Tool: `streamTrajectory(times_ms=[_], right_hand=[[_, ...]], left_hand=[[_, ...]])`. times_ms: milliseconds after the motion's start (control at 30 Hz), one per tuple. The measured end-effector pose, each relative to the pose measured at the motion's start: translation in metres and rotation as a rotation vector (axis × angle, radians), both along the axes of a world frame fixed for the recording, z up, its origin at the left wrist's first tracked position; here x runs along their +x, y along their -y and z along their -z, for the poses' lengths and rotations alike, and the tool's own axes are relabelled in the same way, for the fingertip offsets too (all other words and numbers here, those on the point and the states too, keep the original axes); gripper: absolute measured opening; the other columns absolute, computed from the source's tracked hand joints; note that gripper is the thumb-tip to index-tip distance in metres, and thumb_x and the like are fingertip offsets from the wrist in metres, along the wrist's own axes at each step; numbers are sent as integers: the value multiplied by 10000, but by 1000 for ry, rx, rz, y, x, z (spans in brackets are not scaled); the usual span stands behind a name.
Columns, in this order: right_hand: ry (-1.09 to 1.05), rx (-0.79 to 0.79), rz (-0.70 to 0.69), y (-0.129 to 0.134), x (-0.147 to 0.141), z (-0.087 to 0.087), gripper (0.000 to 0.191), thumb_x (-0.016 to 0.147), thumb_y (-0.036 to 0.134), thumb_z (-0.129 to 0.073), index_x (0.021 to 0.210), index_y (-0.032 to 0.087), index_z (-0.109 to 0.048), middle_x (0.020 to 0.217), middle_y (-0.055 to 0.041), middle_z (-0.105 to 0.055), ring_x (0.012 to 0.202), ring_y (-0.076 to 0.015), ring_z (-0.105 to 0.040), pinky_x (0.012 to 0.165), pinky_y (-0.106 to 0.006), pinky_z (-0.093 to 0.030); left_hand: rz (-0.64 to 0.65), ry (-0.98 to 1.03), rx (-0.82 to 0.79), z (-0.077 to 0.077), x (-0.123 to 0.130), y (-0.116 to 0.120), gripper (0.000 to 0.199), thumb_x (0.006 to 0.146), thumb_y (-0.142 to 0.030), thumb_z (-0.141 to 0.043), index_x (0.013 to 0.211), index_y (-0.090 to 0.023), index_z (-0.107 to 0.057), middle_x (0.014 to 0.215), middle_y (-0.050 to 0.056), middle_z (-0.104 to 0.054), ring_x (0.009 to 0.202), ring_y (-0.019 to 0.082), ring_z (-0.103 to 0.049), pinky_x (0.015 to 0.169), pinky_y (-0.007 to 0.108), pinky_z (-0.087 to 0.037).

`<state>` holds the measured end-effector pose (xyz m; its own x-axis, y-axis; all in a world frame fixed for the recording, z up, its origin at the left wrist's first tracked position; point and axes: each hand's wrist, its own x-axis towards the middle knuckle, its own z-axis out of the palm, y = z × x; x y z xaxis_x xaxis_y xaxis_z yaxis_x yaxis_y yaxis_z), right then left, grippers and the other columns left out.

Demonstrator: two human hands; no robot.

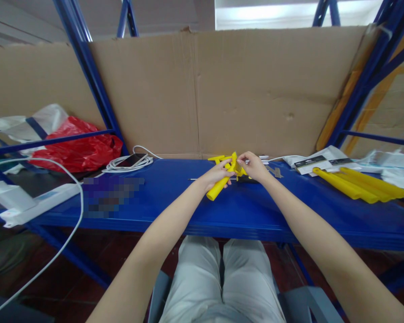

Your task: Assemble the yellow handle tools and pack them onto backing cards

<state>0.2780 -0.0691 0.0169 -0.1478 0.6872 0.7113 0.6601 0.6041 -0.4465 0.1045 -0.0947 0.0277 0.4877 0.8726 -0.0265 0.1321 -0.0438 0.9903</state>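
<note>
My left hand (216,175) is wrapped round a yellow plastic piece (217,189) with a thick round handle, which slants down toward me over the blue table. Its upper end branches into a forked shape near my right hand (252,166). The fingertips of that hand are pinched together at the fork; whatever they hold is too small to make out. Behind my left hand lie more yellow plastic parts (218,158). A thin metal rod (193,179) and a dark object, partly hidden by my hands, lie beneath. Right of my right hand is a small grey metal piece (276,172).
Several long yellow handles (360,186) lie at the right beside packaged items (313,164). At the left are a phone (132,160) on a coiled white cable, a red plastic bag (81,146) and a white power strip (43,204). A cardboard wall (148,94) rises behind the blue table (175,211).
</note>
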Motion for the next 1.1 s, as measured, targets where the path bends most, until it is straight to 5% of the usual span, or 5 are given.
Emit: streamTrajectory(times_ms=[567, 1100], right_hand=[[-147, -102, -71, -6, -1, 3, 41, 720, 230, -551, 700, 197, -535, 696, -18, -598, 717, -171, -570, 741, -340, -474], [-304, -212, -28, -6, 1, 4, 211, 707, 337, -632, 770, 199, -485, 833, -38, -606, 736, -158, -563, 716, -333, -481]], left_hand=[[73, 73, -99, 3, -5, -6, 709, 853, -34, -503, 1465, -277, -239, 829, 29, -636, 455, 66, -521, 428, 175, -420], [112, 146, -133, 0, -7, -4, 709, 865, -31, -494, 1470, -284, -223, 800, 20, -636, 439, 69, -521, 398, 169, -395]])
